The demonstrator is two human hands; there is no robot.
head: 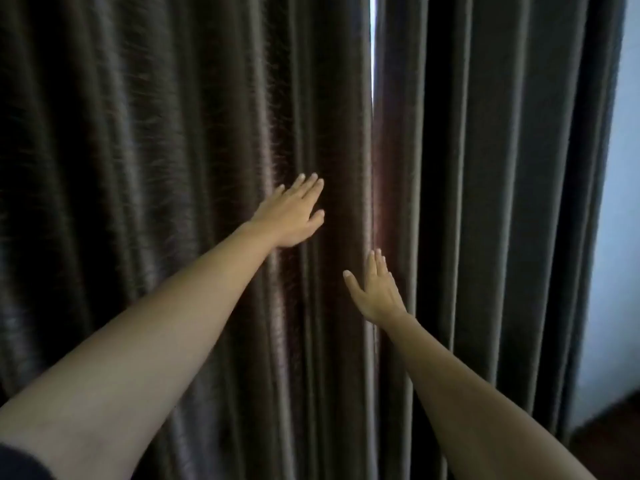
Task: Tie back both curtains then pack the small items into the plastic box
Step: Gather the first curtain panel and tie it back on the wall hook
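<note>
Dim room, a pale wall far to the right of both hands. Two dark pleated curtains hang closed. The left curtain lies under the left hand, whose straight, close-set fingers rest flat on its folds. The right hand, fingers straight and thumb spread, is at the right curtain's inner edge; contact is unclear. A thin bright gap runs above it

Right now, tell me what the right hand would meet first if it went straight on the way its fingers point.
Most likely the inner edge of the right curtain, beside the bright gap; the right hand may already touch it, depth is unclear.
</note>
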